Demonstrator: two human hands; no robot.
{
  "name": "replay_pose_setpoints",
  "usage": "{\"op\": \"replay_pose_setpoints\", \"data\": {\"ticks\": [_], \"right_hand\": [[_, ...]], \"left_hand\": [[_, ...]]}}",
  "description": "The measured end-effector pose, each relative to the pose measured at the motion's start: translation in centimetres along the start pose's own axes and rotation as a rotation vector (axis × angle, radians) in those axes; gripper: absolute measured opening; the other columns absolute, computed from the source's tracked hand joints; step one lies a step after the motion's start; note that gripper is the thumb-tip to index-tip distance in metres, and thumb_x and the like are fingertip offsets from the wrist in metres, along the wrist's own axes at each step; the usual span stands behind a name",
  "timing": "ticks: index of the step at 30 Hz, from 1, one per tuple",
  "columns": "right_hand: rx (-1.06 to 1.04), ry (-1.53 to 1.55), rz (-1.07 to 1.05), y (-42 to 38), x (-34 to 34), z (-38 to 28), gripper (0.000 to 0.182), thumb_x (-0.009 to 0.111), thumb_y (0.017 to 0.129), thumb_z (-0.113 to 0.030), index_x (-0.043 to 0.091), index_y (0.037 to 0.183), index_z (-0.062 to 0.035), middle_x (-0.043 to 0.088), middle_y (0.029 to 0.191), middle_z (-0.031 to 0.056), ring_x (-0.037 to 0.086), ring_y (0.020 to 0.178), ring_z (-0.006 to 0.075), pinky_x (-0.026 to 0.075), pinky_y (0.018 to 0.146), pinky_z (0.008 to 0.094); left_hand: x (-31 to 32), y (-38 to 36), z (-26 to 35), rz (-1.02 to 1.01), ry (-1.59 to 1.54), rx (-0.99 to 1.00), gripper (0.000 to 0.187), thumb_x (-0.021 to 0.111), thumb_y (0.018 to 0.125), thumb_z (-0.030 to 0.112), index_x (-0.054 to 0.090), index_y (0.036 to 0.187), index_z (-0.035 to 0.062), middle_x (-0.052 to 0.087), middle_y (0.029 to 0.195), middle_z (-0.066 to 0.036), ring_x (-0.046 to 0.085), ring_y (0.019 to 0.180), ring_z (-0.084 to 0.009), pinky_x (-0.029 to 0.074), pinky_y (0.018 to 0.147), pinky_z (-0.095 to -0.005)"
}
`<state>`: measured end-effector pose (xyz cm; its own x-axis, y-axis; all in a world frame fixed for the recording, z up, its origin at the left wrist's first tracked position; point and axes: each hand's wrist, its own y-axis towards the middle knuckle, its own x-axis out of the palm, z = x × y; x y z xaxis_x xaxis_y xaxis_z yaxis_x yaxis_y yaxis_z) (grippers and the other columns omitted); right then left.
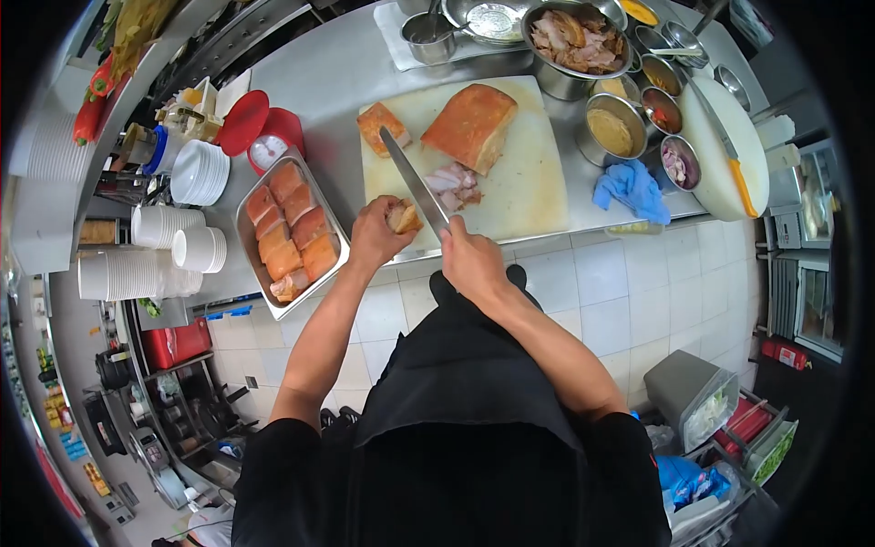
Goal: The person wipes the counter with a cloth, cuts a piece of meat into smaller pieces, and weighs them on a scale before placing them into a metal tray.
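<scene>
My right hand point(472, 258) is closed round the handle of a long kitchen knife point(412, 180), whose blade points up and left over a white cutting board point(533, 196). Between the fingers of my left hand point(378, 235) is a small piece of meat point(404, 217), at the board's near left edge. A large slab of roast pork point(470, 126) with orange-brown skin lies at the back of the board. Left of it rests a smaller pork block point(383, 128), close to the knife tip. Pale meat scraps point(454, 186) sit just right of the blade.
Left of the board stands a metal tray point(339, 239) with several pork blocks. Beyond it are a red dial scale point(273, 141) and stacked white bowls point(199, 173). At right are a pot of sliced meat point(578, 44), seasoning containers point(612, 129), a blue cloth point(631, 190) and an orange-handled knife point(740, 187).
</scene>
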<state>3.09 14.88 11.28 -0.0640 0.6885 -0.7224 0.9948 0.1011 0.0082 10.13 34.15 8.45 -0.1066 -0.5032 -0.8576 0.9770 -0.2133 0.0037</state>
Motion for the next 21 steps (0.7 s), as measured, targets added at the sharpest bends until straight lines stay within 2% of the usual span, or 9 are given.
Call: {"op": "replay_pose_setpoints", "data": {"ticks": [4, 6, 7, 8, 10, 11, 16, 20, 21], "right_hand": [[-0.054, 0.046, 0.098, 0.8, 1.4, -0.1, 0.017, 0.051, 0.094, -0.016, 0.048, 0.099, -0.0001, 0.059, 0.055, 0.0194, 0.06, 0.053, 0.0418, 0.047, 0.051, 0.053], [-0.05, 0.051, 0.101, 1.1, 1.4, 0.3, 0.017, 0.052, 0.094, -0.016, 0.049, 0.098, 0.0007, 0.058, 0.055, 0.0203, 0.06, 0.053, 0.0422, 0.046, 0.05, 0.0525], [-0.019, 0.013, 0.037, 0.9, 1.3, 0.7, 0.018, 0.053, 0.092, -0.014, 0.049, 0.1, 0.0011, 0.06, 0.057, 0.0201, 0.061, 0.056, 0.0419, 0.048, 0.053, 0.0523], [0.008, -0.025, -0.025, 0.7, 1.2, 1.2, 0.02, 0.054, 0.089, -0.013, 0.049, 0.101, 0.0016, 0.062, 0.06, 0.0199, 0.063, 0.059, 0.0415, 0.05, 0.055, 0.0521], [0.018, -0.117, -0.127, 0.2, 2.1, 2.5, 0.025, 0.056, 0.084, -0.01, 0.05, 0.103, 0.0037, 0.064, 0.067, 0.022, 0.064, 0.066, 0.0426, 0.051, 0.061, 0.0524], [0.04, -0.113, -0.164, 0.0, 1.8, 2.4, 0.026, 0.056, 0.083, -0.009, 0.05, 0.104, 0.0041, 0.064, 0.069, 0.0229, 0.064, 0.067, 0.0432, 0.051, 0.063, 0.0532], [0.111, -0.184, -0.219, 0.0, 1.8, 1.2, 0.024, 0.052, 0.084, -0.008, 0.05, 0.103, 0.0057, 0.065, 0.074, 0.0263, 0.066, 0.073, 0.0438, 0.052, 0.067, 0.0546], [0.134, -0.204, -0.231, -0.1, 1.7, 0.1, 0.023, 0.05, 0.086, -0.01, 0.05, 0.103, 0.006, 0.066, 0.075, 0.0262, 0.066, 0.073, 0.0432, 0.052, 0.067, 0.054], [0.159, -0.204, -0.235, -0.2, 1.7, 0.0, 0.023, 0.05, 0.087, -0.01, 0.05, 0.103, 0.006, 0.066, 0.074, 0.0258, 0.066, 0.072, 0.0429, 0.052, 0.066, 0.0535]], "left_hand": [[-1.7, -0.7, 0.2, 0.024, 0.11, 0.113, 0.065, 0.085, 0.06, 0.022, 0.058, 0.115, 0.0021, 0.066, 0.104, -0.017, 0.065, 0.097, -0.0316, 0.051, 0.086, -0.0361], [-3.4, -0.1, -0.6, -0.205, -0.223, -0.178, 0.071, 0.088, 0.056, 0.022, 0.057, 0.117, 0.0005, 0.066, 0.103, -0.013, 0.063, 0.102, -0.0269, 0.049, 0.089, -0.0335], [-3.2, 0.4, -2.8, -0.253, -0.449, -0.248, 0.072, 0.088, 0.06, 0.015, 0.053, 0.122, 0.001, 0.065, 0.109, -0.007, 0.061, 0.106, -0.0196, 0.047, 0.094, -0.0317], [-3.3, 0.2, -5.0, -0.231, -0.443, -0.253, 0.072, 0.088, 0.06, 0.015, 0.053, 0.122, 0.001, 0.065, 0.109, -0.007, 0.061, 0.106, -0.0196, 0.047, 0.094, -0.0317], [-5.7, 0.0, -6.8, -0.261, -1.176, -0.261, 0.071, 0.085, 0.064, 0.007, 0.05, 0.125, 0.0015, 0.062, 0.115, -0.004, 0.06, 0.106, -0.0167, 0.046, 0.096, -0.0325], [-8.1, -0.1, -6.3, -0.214, -1.196, -0.2, 0.067, 0.082, 0.067, 0.0, 0.049, 0.126, 0.004, 0.061, 0.117, -0.004, 0.06, 0.107, -0.0162, 0.046, 0.096, -0.031], [-16.8, 3.3, -10.7, -0.037, -1.269, -0.037, 0.07, 0.082, 0.068, 0.0, 0.048, 0.128, 0.0059, 0.06, 0.12, -0.004, 0.058, 0.111, -0.0172, 0.047, 0.096, -0.0335], [-22.2, 10.3, -16.7, 0.261, -0.883, 0.008, 0.07, 0.085, 0.066, 0.003, 0.05, 0.126, 0.0052, 0.062, 0.114, -0.005, 0.06, 0.107, -0.0179, 0.052, 0.089, -0.0356], [-23.5, 12.1, -17.2, 0.318, -0.714, -0.135, 0.07, 0.087, 0.063, 0.009, 0.053, 0.124, 0.0042, 0.064, 0.111, -0.007, 0.062, 0.104, -0.0199, 0.052, 0.089, -0.036]]}}
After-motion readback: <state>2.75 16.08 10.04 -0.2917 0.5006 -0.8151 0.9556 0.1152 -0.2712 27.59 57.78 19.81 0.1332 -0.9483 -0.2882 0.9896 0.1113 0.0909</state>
